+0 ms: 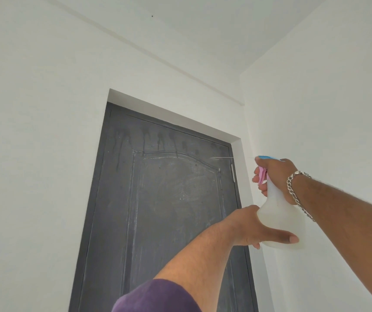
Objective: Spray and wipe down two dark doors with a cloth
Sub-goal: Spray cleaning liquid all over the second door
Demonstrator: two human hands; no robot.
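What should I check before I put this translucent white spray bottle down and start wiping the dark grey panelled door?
1. Top of the dark grey panelled door wetted: ok, drip streaks run down.
2. Stream reaches the door: ok, a thin jet leaves the nozzle.
3. Translucent white spray bottle steady: ok, right hand grips the pink trigger, left hand holds the base.
4. Cloth ready: cannot tell, none in view.
5. Lower door sprayed: cannot tell.

The door (158, 210) is cut off by the bottom edge, and the forearms hide its lower right part. The right hand (272, 176) covers most of the bottle's (279, 212) spray head. The left hand's (248, 228) fingers are hidden behind the bottle, only the thumb showing. Both arms run out of frame.
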